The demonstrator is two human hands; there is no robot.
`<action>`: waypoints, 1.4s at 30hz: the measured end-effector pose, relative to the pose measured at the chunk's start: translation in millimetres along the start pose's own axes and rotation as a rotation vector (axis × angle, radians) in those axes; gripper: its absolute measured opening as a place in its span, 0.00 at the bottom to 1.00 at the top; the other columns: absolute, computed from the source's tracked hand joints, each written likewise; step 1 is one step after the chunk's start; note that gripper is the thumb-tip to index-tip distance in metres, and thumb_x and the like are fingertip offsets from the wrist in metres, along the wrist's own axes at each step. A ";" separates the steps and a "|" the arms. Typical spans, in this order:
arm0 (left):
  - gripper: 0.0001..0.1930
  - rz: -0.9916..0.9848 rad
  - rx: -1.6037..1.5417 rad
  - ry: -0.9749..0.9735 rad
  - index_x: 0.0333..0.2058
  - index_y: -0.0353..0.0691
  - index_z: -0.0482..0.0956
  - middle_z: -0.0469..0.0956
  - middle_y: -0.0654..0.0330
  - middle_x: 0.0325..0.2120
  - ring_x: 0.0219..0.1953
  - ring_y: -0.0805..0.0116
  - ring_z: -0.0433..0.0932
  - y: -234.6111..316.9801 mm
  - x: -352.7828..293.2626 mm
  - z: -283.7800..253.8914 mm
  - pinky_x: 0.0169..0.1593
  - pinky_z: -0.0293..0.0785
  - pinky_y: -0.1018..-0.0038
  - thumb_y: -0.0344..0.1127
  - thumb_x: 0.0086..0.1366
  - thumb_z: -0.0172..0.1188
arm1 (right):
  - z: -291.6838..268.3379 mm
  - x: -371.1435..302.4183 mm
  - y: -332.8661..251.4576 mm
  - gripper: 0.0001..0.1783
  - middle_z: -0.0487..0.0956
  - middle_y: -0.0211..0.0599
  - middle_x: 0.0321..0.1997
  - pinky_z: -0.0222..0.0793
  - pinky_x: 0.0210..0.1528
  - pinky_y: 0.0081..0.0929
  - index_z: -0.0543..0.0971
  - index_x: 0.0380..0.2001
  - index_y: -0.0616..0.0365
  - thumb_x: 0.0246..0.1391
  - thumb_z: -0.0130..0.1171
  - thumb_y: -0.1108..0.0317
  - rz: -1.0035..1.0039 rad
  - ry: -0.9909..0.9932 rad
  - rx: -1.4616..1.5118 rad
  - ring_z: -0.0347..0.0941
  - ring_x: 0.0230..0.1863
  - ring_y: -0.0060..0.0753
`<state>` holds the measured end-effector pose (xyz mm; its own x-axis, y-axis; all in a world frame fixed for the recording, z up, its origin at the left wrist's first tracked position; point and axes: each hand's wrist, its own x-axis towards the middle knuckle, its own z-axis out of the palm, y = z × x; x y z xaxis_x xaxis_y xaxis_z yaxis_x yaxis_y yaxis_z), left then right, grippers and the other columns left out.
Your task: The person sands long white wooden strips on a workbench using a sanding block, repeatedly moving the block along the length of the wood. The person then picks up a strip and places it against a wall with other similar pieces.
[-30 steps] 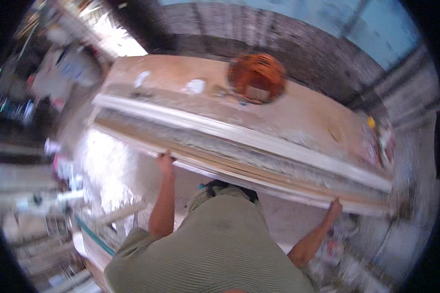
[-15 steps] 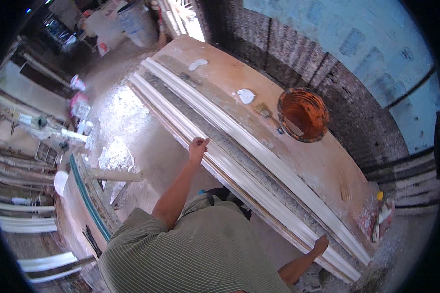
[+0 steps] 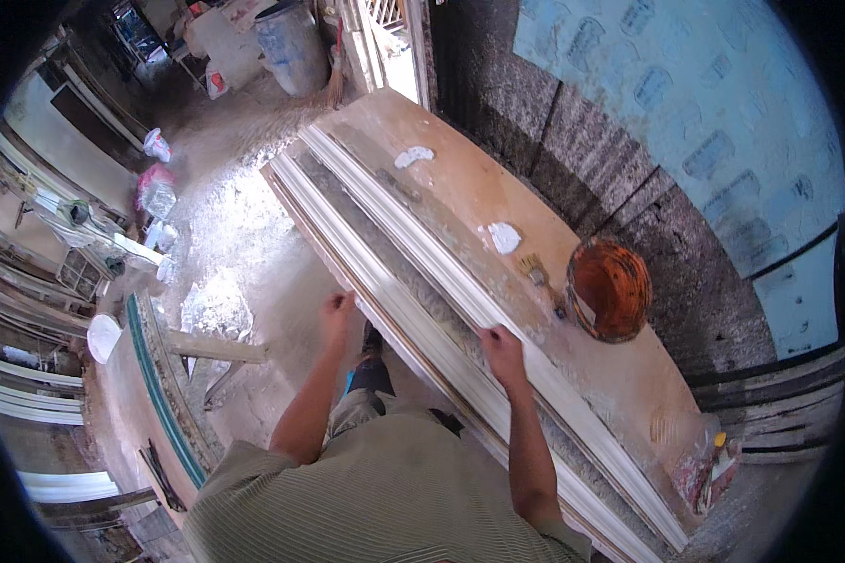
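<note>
Two long white mouldings lie side by side on a board-topped table (image 3: 469, 159), a rough grey strip showing between them. My left hand (image 3: 336, 317) is held just off the outer edge of the near moulding (image 3: 371, 272), its fingers drawn together and slightly blurred. Over the near edge of the far moulding (image 3: 394, 218) is my right hand (image 3: 503, 357), with closed fingers pointing away from me. Whether either hand pinches something thin cannot be made out.
Beyond the mouldings are an orange-stained bucket (image 3: 610, 289), a brush (image 3: 533, 270) and white paste lumps (image 3: 505, 237). A curved, green-edged piece (image 3: 164, 394) stands at left, beside a wooden bar (image 3: 216, 347). A blue drum (image 3: 291, 47) stands at the back.
My right hand has moved from the near end of the mouldings up to their middle. My left hand has shifted left, off the near moulding. The view has also shifted.
</note>
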<state>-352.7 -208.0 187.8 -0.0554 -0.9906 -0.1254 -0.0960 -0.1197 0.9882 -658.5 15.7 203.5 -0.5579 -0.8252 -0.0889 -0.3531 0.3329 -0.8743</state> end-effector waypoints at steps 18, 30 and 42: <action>0.28 0.322 0.502 -0.258 0.58 0.44 0.70 0.58 0.49 0.69 0.74 0.42 0.46 58.8 309.3 -87.9 0.74 0.45 0.50 0.37 0.60 0.68 | 215.8 384.6 -150.5 0.28 0.76 0.48 0.56 0.73 0.55 0.36 0.74 0.59 0.52 0.52 0.63 0.70 -0.113 -0.154 -0.691 0.76 0.54 0.43; 0.43 0.485 0.863 -0.787 0.72 0.37 0.51 0.48 0.52 0.74 0.76 0.52 0.41 69.0 320.3 3.6 0.76 0.36 0.53 0.50 0.65 0.59 | 321.5 396.6 -258.2 0.20 0.76 0.44 0.45 0.75 0.46 0.43 0.73 0.60 0.36 0.66 0.54 0.57 -0.048 -0.136 -0.494 0.78 0.44 0.51; 0.39 0.465 0.914 -0.836 0.69 0.37 0.57 0.50 0.53 0.73 0.77 0.55 0.40 45.7 320.6 12.9 0.76 0.34 0.50 0.48 0.65 0.59 | 435.6 525.9 -337.5 0.19 0.75 0.49 0.49 0.77 0.42 0.50 0.74 0.59 0.40 0.65 0.53 0.61 -0.369 -0.198 -0.570 0.79 0.42 0.56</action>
<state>-387.7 -530.1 191.6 -0.8257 -0.5477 -0.1352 -0.5143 0.6324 0.5793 -505.6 -729.4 244.0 -0.1978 -0.9797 0.0325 -0.8611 0.1578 -0.4832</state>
